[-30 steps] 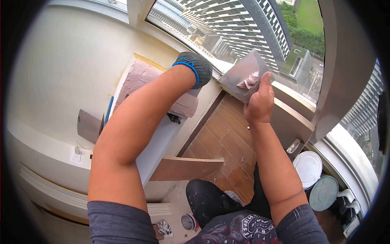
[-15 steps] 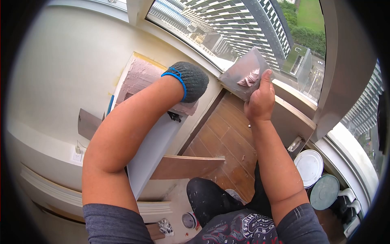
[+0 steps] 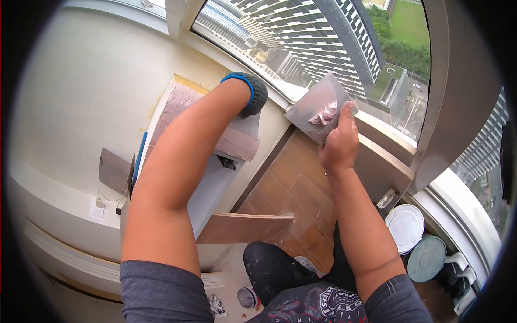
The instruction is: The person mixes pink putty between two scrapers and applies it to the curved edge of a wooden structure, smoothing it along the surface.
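Observation:
My left hand (image 3: 254, 96), in a dark knitted glove with a blue cuff, is closed over the putty-covered panel (image 3: 175, 105). Below its curled fingers shows part of the broad grey blade of a putty knife (image 3: 246, 125), lying against the pink coating; the handle is hidden. My bare right hand (image 3: 340, 141) grips a flat grey plate (image 3: 312, 102) by its near edge, thumb on top. A dab of pink putty (image 3: 325, 114) sits on that plate. The plate is held up in front of the window, apart from the panel.
A grey sheet (image 3: 114, 171) leans by the wall socket (image 3: 97, 209). A wooden board (image 3: 250, 229) juts out over the wooden floor (image 3: 280, 177). Lidded buckets (image 3: 405, 229) stand at the right below the window. An open tub (image 3: 247, 297) sits near my leg.
My left hand has moved slightly left and up in view, and more of the grey blade shows beneath it. The plate in my right hand has shifted slightly left and down.

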Demonstrator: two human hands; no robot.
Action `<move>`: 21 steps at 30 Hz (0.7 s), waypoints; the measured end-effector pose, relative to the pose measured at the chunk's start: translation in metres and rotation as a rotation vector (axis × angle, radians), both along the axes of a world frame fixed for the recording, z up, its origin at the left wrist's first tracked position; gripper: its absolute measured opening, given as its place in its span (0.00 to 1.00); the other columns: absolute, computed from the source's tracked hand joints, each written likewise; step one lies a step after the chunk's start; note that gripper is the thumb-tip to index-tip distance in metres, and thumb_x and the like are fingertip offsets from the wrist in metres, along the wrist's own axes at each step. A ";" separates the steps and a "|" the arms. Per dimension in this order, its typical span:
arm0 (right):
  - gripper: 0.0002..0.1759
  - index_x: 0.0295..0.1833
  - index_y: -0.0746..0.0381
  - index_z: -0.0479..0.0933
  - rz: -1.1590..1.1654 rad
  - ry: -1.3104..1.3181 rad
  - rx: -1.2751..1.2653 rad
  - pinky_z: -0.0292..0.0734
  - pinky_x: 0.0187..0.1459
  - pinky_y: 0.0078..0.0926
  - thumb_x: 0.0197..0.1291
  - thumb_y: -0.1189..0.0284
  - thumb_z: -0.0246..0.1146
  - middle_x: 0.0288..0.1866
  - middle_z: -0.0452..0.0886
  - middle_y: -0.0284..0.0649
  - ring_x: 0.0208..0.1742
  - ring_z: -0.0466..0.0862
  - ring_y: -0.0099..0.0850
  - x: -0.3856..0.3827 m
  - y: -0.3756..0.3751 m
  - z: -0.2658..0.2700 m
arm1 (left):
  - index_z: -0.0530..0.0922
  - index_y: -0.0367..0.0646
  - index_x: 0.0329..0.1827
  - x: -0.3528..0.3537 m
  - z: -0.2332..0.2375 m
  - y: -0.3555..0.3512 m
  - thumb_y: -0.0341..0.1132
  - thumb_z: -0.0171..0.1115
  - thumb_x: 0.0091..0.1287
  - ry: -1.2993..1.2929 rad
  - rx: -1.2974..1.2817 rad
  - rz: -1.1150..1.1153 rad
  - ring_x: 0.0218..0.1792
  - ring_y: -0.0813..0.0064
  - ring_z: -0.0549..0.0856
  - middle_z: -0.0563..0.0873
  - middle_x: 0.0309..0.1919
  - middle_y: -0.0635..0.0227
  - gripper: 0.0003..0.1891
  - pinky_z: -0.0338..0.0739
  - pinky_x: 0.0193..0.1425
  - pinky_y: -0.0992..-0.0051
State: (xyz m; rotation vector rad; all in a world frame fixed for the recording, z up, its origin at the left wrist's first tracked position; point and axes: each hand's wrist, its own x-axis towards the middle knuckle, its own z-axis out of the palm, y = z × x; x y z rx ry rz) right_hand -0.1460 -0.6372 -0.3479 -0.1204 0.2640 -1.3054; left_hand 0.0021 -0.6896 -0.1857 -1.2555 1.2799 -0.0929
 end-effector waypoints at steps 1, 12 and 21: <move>0.27 0.55 0.65 0.75 0.012 0.004 -0.024 0.80 0.47 0.27 0.80 0.50 0.46 0.45 0.82 0.38 0.43 0.83 0.27 -0.001 0.000 -0.001 | 0.89 0.43 0.43 0.001 0.000 -0.003 0.30 0.61 0.57 -0.003 0.001 0.001 0.45 0.51 0.89 0.90 0.44 0.50 0.13 0.83 0.53 0.58; 0.26 0.60 0.65 0.74 0.057 -0.082 -0.047 0.81 0.50 0.29 0.80 0.52 0.46 0.48 0.83 0.38 0.45 0.84 0.28 0.001 0.001 0.001 | 0.89 0.43 0.44 0.013 -0.001 -0.029 0.29 0.61 0.56 -0.044 0.004 0.008 0.46 0.52 0.89 0.90 0.45 0.50 0.14 0.83 0.54 0.58; 0.26 0.59 0.63 0.75 0.076 -0.088 -0.041 0.81 0.48 0.28 0.80 0.51 0.47 0.48 0.83 0.37 0.43 0.84 0.27 0.008 0.001 0.000 | 0.89 0.43 0.44 0.015 0.012 -0.042 0.28 0.60 0.56 -0.043 -0.031 -0.044 0.46 0.52 0.89 0.90 0.45 0.51 0.15 0.83 0.54 0.58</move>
